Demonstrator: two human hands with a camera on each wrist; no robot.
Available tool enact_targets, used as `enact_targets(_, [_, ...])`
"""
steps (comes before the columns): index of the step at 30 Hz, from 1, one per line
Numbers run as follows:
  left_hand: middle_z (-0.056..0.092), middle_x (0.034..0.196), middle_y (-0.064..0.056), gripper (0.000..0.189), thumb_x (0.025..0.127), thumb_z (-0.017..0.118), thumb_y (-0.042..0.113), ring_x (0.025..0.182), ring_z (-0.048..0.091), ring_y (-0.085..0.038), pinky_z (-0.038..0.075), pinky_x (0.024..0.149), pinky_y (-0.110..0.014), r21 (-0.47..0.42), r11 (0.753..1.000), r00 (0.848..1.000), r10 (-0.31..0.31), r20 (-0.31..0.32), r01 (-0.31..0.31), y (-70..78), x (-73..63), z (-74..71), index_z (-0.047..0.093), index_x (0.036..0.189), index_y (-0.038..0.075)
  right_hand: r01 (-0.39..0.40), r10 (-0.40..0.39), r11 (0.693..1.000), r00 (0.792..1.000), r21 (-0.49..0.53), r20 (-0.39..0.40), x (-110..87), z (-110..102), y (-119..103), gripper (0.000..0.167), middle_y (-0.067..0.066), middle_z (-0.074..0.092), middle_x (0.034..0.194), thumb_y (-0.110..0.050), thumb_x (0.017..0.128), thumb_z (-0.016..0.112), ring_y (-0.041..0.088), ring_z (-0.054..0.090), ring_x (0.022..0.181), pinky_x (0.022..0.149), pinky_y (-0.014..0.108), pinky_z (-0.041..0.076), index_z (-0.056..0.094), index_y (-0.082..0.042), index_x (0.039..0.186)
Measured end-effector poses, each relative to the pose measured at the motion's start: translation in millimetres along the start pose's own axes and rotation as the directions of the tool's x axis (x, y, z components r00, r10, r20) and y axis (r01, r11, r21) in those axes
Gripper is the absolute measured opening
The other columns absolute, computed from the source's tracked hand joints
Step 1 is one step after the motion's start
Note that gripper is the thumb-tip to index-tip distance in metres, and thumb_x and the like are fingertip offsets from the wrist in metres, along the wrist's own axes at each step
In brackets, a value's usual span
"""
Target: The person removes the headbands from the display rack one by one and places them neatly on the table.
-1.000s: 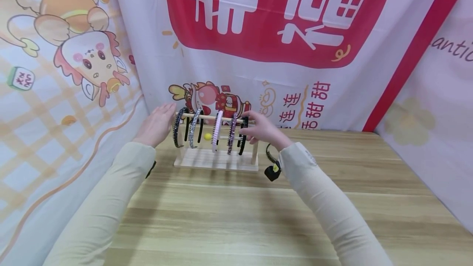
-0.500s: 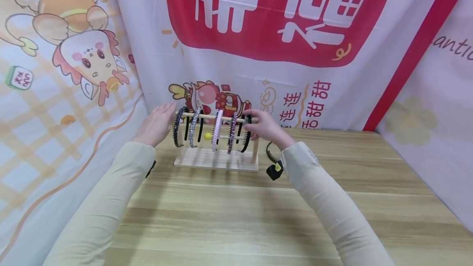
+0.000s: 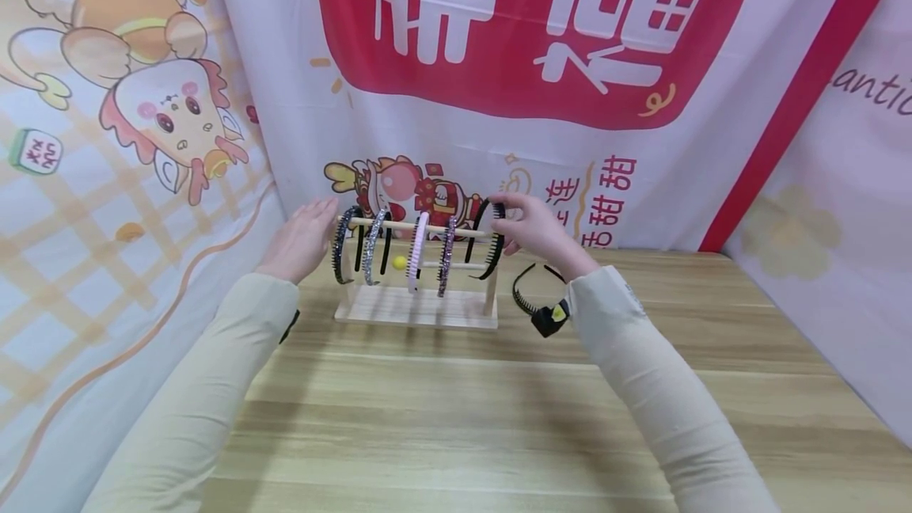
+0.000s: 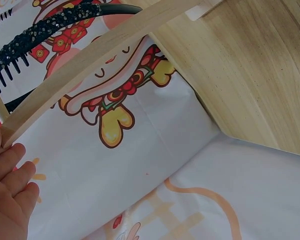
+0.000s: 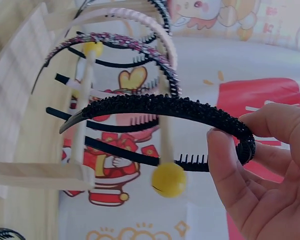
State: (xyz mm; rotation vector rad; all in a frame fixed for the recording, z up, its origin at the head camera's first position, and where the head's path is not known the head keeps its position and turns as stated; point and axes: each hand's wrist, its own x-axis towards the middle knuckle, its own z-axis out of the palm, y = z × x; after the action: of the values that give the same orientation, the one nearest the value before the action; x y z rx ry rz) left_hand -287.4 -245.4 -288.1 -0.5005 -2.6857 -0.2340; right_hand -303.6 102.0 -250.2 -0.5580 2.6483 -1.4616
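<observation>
In the head view my right hand (image 3: 534,232) pinches a black headband (image 3: 496,248) at the right end of a wooden headband rack (image 3: 413,307). The right wrist view shows thumb and fingers on the crown of this beaded headband (image 5: 160,105), its arms around the bar near a yellow end ball (image 5: 168,179). On the rack hang a pink headband (image 3: 415,256), a purple glittery one (image 3: 446,256), a silver one (image 3: 372,248) and a dark sequined one (image 3: 340,248). My left hand (image 3: 301,242) rests extended fingers against the rack's left end post (image 4: 85,65); its thumb is mostly hidden.
Another black headband (image 3: 523,299) lies on the wooden table (image 3: 442,418) right of the rack, partly behind the right wrist's black camera (image 3: 549,319). Printed cloth (image 3: 285,125) hangs close behind the rack and along the left side.
My right hand has moved right and slightly up, drawing the black headband along to the rack's right end, away from the purple one. The left hand has stayed in place.
</observation>
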Motion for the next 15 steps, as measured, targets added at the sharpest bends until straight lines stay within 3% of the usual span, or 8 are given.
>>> enact_targets(8, [0.037,0.134,-0.031,0.041,0.098,0.040,0.007,0.126,0.031,-0.045,0.017,0.110,-0.049,-0.003,1.000,1.000,0.011,-0.016,-0.011,-0.4,-0.7,0.0,0.034,0.134,-0.013,-0.002,0.003,1.000,0.999,0.024,-0.048,-7.1,-16.1,-3.3,0.051,0.012,0.041,0.138,-0.009,0.088,0.061,0.025,0.061,0.064,0.064,0.039,0.057,0.046,-0.015,0.136])
enact_targets(15, [0.037,0.134,-0.032,0.041,0.098,0.039,0.007,0.126,0.030,-0.045,0.016,0.110,-0.048,0.005,1.000,1.000,0.013,-0.006,-0.013,-1.2,-0.5,-0.4,0.033,0.134,-0.013,0.014,-0.012,1.000,0.996,0.027,-0.093,-18.7,-33.9,-2.6,0.049,0.010,0.046,0.133,-0.012,0.089,0.060,0.026,0.061,0.064,0.061,0.035,0.057,0.046,-0.015,0.136])
